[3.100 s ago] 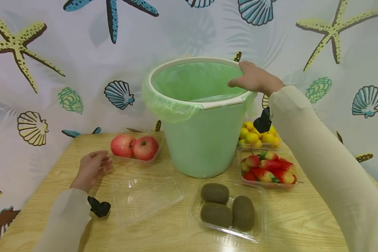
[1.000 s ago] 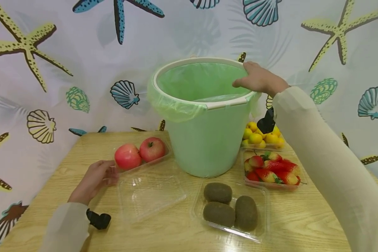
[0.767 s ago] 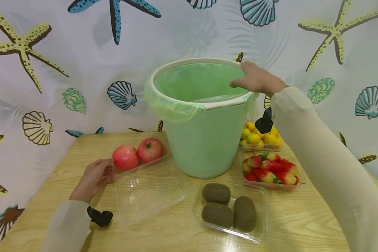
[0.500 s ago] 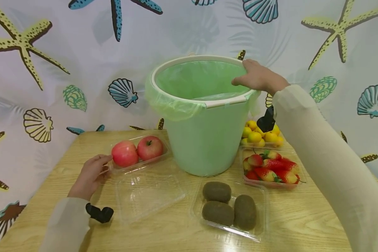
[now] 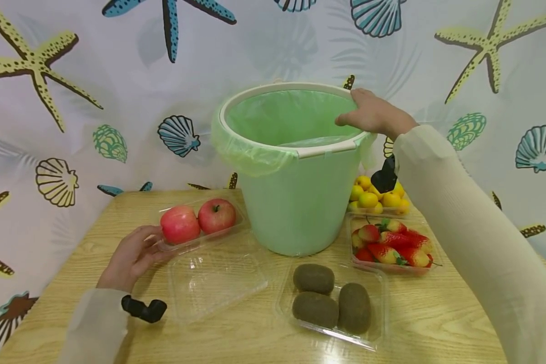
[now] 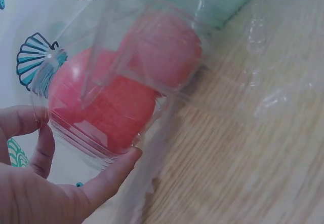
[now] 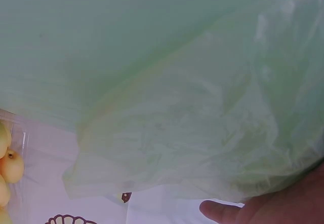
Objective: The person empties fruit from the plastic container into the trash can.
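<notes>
My left hand (image 5: 132, 255) holds the left end of a clear plastic fruit container (image 6: 96, 155), thumb at the near corner and fingers at the outer end. Inside sit two red apples (image 5: 180, 225), side by side. A clear, lid-like plastic flap (image 5: 216, 283) lies flat on the table in front of it. My right hand (image 5: 375, 115) grips the rim of a pale green bucket (image 5: 296, 202), thumb toward the inside and fingers over the outer side. A thin green liner bag (image 7: 202, 117) folds over that rim and hides part of the hand in the right wrist view.
Three brown kiwis (image 5: 316, 309) lie in a clear tray at front centre. Right of the bucket stand a tray of strawberries (image 5: 393, 242) and, behind it, a tray of small yellow fruits (image 5: 368, 198). A patterned cloth (image 5: 132, 101) hangs behind the table.
The apple container's left end has swung toward me, and the apples shifted with it. My left hand went from beside it to holding its end. The right hand stayed on the rim.
</notes>
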### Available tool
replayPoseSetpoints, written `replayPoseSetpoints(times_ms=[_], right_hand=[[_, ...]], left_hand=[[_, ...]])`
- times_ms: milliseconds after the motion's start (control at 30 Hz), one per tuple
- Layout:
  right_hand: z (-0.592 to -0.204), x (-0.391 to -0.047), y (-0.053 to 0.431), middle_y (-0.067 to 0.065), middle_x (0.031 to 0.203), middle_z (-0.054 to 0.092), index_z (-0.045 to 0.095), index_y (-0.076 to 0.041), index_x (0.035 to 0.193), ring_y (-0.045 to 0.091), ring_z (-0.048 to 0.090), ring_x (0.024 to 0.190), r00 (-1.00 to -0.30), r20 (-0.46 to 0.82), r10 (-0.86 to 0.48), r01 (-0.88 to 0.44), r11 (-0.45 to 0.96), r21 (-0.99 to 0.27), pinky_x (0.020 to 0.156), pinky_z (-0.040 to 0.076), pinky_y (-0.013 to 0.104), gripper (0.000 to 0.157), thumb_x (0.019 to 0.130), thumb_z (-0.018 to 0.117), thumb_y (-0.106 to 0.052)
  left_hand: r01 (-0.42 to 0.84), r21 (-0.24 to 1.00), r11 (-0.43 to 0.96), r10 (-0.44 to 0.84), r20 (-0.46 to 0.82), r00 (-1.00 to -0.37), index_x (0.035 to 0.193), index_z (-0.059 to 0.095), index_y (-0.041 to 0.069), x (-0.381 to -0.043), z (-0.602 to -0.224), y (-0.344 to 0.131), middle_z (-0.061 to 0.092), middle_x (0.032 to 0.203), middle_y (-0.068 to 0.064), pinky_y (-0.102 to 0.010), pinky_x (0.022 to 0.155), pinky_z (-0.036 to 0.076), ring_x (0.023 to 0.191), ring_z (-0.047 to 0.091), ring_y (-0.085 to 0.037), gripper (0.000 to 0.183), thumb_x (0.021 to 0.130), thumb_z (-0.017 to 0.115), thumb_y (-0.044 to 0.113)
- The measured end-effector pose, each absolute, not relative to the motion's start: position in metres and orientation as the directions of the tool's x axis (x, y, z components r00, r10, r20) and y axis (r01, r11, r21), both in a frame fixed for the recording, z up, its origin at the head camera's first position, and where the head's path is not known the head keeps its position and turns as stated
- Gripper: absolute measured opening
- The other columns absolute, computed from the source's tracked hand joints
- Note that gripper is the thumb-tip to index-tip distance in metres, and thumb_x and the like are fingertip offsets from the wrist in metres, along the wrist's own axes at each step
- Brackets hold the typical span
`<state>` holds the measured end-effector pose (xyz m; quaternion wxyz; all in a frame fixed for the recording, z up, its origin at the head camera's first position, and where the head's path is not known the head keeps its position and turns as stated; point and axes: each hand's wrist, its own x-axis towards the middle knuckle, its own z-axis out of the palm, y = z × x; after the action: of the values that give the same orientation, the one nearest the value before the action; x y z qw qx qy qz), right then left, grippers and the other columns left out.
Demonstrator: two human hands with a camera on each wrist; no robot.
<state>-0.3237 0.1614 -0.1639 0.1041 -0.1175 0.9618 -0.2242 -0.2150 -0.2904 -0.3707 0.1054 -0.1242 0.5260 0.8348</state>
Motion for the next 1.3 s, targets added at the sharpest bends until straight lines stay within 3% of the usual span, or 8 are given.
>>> replayPoseSetpoints(times_ms=[33, 167, 233, 433, 633, 867, 1033, 1300], right_hand=[[-0.164, -0.324, 0.161, 0.008, 0.148, -0.017, -0.013, -0.008, 0.142, 0.025, -0.012, 0.136, -0.951, -0.148, -0.273, -0.18, 0.872, -0.454, 0.11, 0.003, 0.045, 0.082, 0.089, 0.042, -0.038], [-0.163, -0.324, 0.161, 0.008, 0.148, -0.017, -0.013, -0.008, 0.142, 0.026, -0.012, 0.136, -0.951, -0.147, -0.271, -0.18, 0.874, -0.451, 0.11, 0.003, 0.045, 0.082, 0.089, 0.042, -0.039], [-0.163, -0.324, 0.16, 0.008, 0.148, -0.017, -0.013, -0.007, 0.142, 0.026, -0.012, 0.136, -0.952, -0.146, -0.269, -0.18, 0.877, -0.445, 0.11, 0.004, 0.045, 0.082, 0.089, 0.042, -0.039], [-0.162, -0.323, 0.16, 0.009, 0.148, -0.017, -0.013, -0.007, 0.142, 0.027, -0.011, 0.136, -0.952, -0.144, -0.27, -0.183, 0.879, -0.441, 0.11, 0.004, 0.046, 0.082, 0.089, 0.042, -0.038], [-0.163, -0.322, 0.16, 0.009, 0.148, -0.016, -0.013, -0.007, 0.142, 0.027, -0.011, 0.136, -0.952, -0.142, -0.272, -0.181, 0.872, -0.454, 0.11, 0.004, 0.046, 0.082, 0.089, 0.042, -0.037], [-0.166, -0.325, 0.162, 0.01, 0.149, -0.015, -0.011, -0.006, 0.142, 0.027, -0.01, 0.136, -0.953, -0.131, -0.273, -0.183, 0.864, -0.469, 0.11, 0.004, 0.045, 0.082, 0.089, 0.044, -0.036], [-0.168, -0.325, 0.163, 0.009, 0.149, -0.015, -0.011, -0.006, 0.142, 0.027, -0.01, 0.136, -0.954, -0.128, -0.272, -0.182, 0.86, -0.476, 0.11, 0.004, 0.045, 0.082, 0.089, 0.043, -0.037], [-0.167, -0.324, 0.164, 0.009, 0.148, -0.017, -0.012, -0.007, 0.142, 0.026, -0.012, 0.136, -0.952, -0.133, -0.275, -0.186, 0.867, -0.463, 0.11, 0.003, 0.045, 0.083, 0.089, 0.043, -0.039]], left_hand=[[-0.345, 0.779, -0.524, 0.031, -0.387, -0.921, 0.103, 0.051, 0.015, -0.216, -0.369, -0.29, 0.044, 0.1, -0.004, -0.035, 0.078, 0.051, 0.082, 0.055, -0.016, 0.016, 0.087, 0.056, 0.012], [-0.388, 0.748, -0.539, 0.048, -0.433, -0.9, 0.122, 0.03, 0.019, -0.217, -0.371, -0.29, 0.041, 0.104, -0.007, -0.033, 0.082, 0.05, 0.084, 0.056, -0.017, 0.043, 0.088, 0.056, 0.017], [-0.38, 0.736, -0.56, 0.081, -0.408, -0.91, 0.121, 0.033, 0.016, -0.217, -0.375, -0.291, 0.042, 0.103, -0.008, -0.032, 0.083, 0.049, 0.085, 0.055, -0.017, 0.038, 0.089, 0.053, 0.016], [-0.36, 0.76, -0.542, 0.138, -0.342, -0.93, 0.098, 0.052, 0.009, -0.215, -0.384, -0.292, 0.051, 0.097, -0.007, -0.03, 0.081, 0.05, 0.084, 0.057, -0.016, 0.008, 0.091, 0.05, 0.014], [-0.408, 0.759, -0.507, 0.18, -0.37, -0.912, 0.09, 0.055, 0.01, -0.214, -0.385, -0.292, 0.054, 0.095, -0.009, -0.046, 0.082, 0.048, 0.087, 0.061, -0.025, 0.008, 0.092, 0.048, 0.014], [-0.414, 0.697, -0.586, 0.129, -0.424, -0.896, 0.093, 0.053, 0.008, -0.21, -0.388, -0.289, 0.052, 0.1, -0.01, -0.047, 0.089, 0.042, 0.092, 0.06, -0.027, 0.006, 0.089, 0.051, 0.012], [-0.386, 0.749, -0.538, 0.179, -0.346, -0.921, 0.095, 0.056, 0.009, -0.207, -0.386, -0.293, 0.063, 0.097, -0.01, -0.047, 0.088, 0.042, 0.095, 0.061, -0.027, 0.013, 0.093, 0.044, 0.013], [-0.315, 0.784, -0.535, 0.208, -0.238, -0.949, 0.099, 0.05, 0.011, -0.211, -0.375, -0.294, 0.062, 0.094, -0.009, -0.05, 0.083, 0.044, 0.093, 0.062, -0.029, 0.013, 0.094, 0.038, 0.011]])
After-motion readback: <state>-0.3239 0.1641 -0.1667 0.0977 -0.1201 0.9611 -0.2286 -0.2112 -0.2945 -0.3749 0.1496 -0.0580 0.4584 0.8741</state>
